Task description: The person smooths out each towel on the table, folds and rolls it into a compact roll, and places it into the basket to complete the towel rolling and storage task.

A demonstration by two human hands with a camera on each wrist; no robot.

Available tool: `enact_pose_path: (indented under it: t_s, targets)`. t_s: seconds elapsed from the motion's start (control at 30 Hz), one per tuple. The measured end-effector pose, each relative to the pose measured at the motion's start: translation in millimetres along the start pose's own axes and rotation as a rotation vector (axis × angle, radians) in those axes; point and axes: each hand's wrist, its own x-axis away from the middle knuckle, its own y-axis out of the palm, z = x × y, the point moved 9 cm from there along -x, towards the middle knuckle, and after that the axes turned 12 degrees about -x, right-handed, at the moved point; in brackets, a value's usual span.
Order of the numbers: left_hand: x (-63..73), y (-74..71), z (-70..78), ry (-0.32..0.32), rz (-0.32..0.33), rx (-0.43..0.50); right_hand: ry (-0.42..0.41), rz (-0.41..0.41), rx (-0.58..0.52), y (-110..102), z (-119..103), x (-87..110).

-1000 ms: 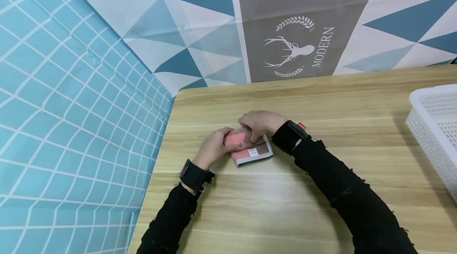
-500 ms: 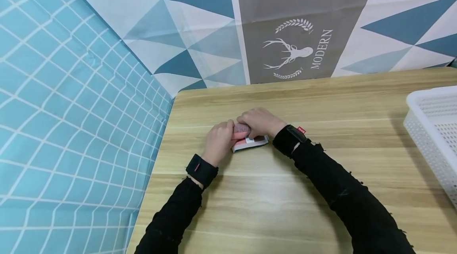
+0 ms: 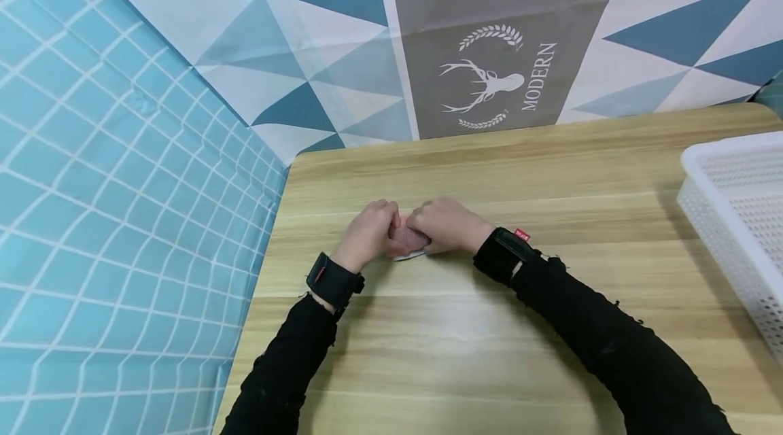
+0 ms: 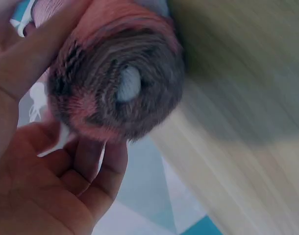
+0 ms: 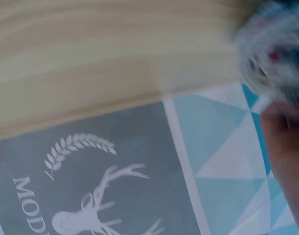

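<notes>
Between my two hands is a pink and grey-brown towel [image 3: 408, 238], rolled into a thick cylinder just over the table. My left hand [image 3: 369, 234] grips one end, and my right hand [image 3: 451, 225] grips the other. The left wrist view looks straight at the roll's spiral end [image 4: 157, 83], with the fingers of the left hand [image 4: 51, 181] beneath it and the thumb above. At the right edge of the right wrist view, the roll's other end [image 5: 269, 49] is blurred, and only part of the right hand [image 5: 286, 147] shows.
A white perforated plastic basket [image 3: 722, 217] stands at the right on the wooden table [image 3: 465, 353]. Behind the table hangs a patterned cloth [image 3: 489, 20] with a deer print, and a blue checked cloth [image 3: 122, 217] covers the left side.
The towel's flat part, with its pale border and white label, has been rolled up. Both hands have shifted from holding its top to gripping the two ends of the roll.
</notes>
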Motion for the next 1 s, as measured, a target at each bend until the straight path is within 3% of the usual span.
enact_pose_path:
  t_s: [0.13,0.23,0.43,0.53,0.7,0.8,1.0]
  targets:
    - [-3.1,15.8,5.1,-0.005,-0.084,-0.066,0.082,-0.12,-0.145,-1,-2,3.4]
    - [-4.2,24.3,9.8,-0.004,-0.126,-0.12,0.132,-0.117,-0.182,-5,1,4.1]
    - [-5.3,26.2,9.1,-0.063,-0.151,-0.188,0.116,-0.041,0.023,-8,-5,-0.7]
    - [-5.7,28.9,7.0,-0.086,-0.156,-0.14,0.067,-0.005,0.107,-6,-6,-0.7]
    - [-7.7,32.6,9.0,-0.083,-0.157,-0.039,0.031,0.004,0.037,-3,6,6.6]
    - [-17.5,31.5,15.6,-0.05,-0.183,-0.054,0.063,-0.021,0.033,-3,15,12.3]
    - [-45.9,18.5,38.3,0.063,-0.252,-0.023,0.09,0.026,0.19,-27,21,26.4]
